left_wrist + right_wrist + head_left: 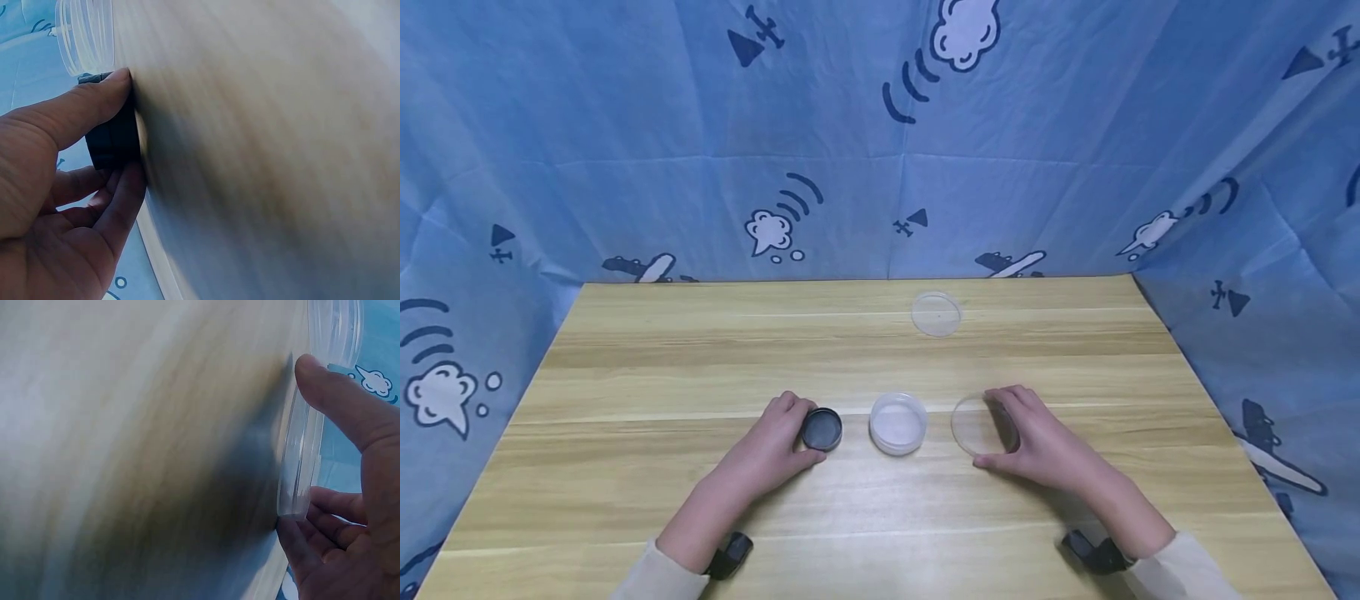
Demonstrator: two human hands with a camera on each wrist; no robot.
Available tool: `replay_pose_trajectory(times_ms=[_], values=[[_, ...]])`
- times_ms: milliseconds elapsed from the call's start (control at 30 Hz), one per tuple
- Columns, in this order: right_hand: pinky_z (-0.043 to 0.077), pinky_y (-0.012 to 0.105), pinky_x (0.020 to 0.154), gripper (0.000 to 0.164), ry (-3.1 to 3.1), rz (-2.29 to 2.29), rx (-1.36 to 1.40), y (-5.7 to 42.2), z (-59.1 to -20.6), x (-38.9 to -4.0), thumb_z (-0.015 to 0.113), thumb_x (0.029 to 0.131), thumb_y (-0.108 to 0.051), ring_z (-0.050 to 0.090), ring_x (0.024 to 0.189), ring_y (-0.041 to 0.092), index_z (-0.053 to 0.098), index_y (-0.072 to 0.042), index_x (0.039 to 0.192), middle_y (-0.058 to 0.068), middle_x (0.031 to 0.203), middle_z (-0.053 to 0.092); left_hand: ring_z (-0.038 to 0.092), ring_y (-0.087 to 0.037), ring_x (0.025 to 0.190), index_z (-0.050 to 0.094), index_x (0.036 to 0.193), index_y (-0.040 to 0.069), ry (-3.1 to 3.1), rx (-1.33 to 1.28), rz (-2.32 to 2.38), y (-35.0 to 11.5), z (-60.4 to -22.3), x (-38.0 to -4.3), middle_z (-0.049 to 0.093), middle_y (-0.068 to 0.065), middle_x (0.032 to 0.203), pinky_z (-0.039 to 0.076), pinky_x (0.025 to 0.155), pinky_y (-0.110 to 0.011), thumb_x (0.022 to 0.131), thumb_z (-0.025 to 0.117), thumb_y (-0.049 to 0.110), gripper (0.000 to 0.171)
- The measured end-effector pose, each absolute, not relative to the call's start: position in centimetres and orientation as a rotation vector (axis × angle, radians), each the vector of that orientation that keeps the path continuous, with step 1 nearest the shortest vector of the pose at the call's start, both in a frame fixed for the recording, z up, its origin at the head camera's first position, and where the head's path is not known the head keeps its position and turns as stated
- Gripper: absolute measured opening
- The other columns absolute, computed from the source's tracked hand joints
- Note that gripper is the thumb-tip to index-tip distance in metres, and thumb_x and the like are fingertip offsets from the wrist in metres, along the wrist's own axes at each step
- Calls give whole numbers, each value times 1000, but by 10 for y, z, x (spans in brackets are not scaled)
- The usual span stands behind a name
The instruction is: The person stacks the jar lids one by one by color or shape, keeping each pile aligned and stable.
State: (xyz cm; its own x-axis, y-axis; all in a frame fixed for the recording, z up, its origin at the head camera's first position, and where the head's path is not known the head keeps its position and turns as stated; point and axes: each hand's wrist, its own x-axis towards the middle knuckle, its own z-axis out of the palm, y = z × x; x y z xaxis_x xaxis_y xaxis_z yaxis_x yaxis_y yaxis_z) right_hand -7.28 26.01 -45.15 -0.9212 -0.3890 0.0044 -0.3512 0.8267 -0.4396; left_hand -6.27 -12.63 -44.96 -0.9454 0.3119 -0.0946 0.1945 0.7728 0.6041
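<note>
My left hand holds a small round black container by its sides, thumb at the near edge and fingers at the far edge. In the left wrist view the container's dark side wall shows between thumb and fingers, low on the tabletop. To the right, my right hand spans a shallow clear round dish, thumb in front and fingers behind. The right wrist view shows that dish edge-on, right at the wood. Between the hands stands a clear petri dish that looks stacked or lidded, apart from both hands.
Farther back on the wooden table lies a flat clear disc, like a dish lid. A blue patterned cloth hangs behind the table's back edge and along its sides.
</note>
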Motion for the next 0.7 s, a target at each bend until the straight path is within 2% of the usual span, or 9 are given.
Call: replay_pose_trajectory(times_ms=[700], values=[[48, 59, 111, 93, 2860, -628, -552, 252, -443, -68, 92, 79, -38, 53, 131, 41, 46, 6, 147, 25, 140, 54, 55, -21, 105, 66, 122, 2, 2775, 395, 945, -127, -449, -62, 60, -6, 110, 53, 96, -44, 80, 91, 14, 49]])
